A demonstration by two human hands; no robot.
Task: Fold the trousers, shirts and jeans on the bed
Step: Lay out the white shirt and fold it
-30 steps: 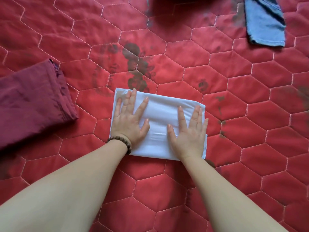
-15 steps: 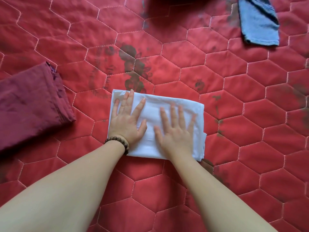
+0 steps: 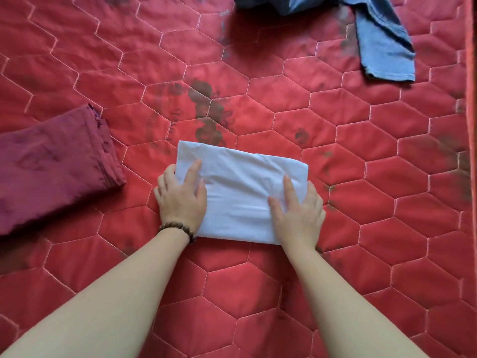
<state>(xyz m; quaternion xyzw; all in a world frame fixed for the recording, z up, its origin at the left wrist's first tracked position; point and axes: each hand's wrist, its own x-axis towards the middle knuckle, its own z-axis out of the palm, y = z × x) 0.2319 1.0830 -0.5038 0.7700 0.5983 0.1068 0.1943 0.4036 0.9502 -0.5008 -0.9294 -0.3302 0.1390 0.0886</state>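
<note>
Your bed [image 3: 335, 267] fills the whole view, covered in a red quilted spread stitched in hexagons, with dark smudged print marks near its middle and along its right side. At the left edge lies the folded maroon garment [image 3: 49, 166], a thick stack of layers with its layered edge facing right, well apart from your hands. At the top right, the blue jeans [image 3: 382, 45] lie unfolded and rumpled, one leg trailing down toward you and the rest running out of the top of the view.

In the middle of the bed, just below the dark marks, sits the folded white shirt [image 3: 240, 192], a neat rectangle lying slightly askew with a few soft creases across its top. You have it by both short ends. Your left hand [image 3: 180, 195] grips the left end: the thumb lies on top of the cloth, and the fingers wrap the edge and disappear under it. Your right hand [image 3: 296, 210] holds the right end the same way, thumb and forefinger pressed on top and the other fingers curled down over the edge. Whether the shirt is lifted off the bed or only held, you cannot tell from here.

On your left wrist sits a brown beaded bracelet [image 3: 178, 228], touching the shirt's near left corner.
</note>
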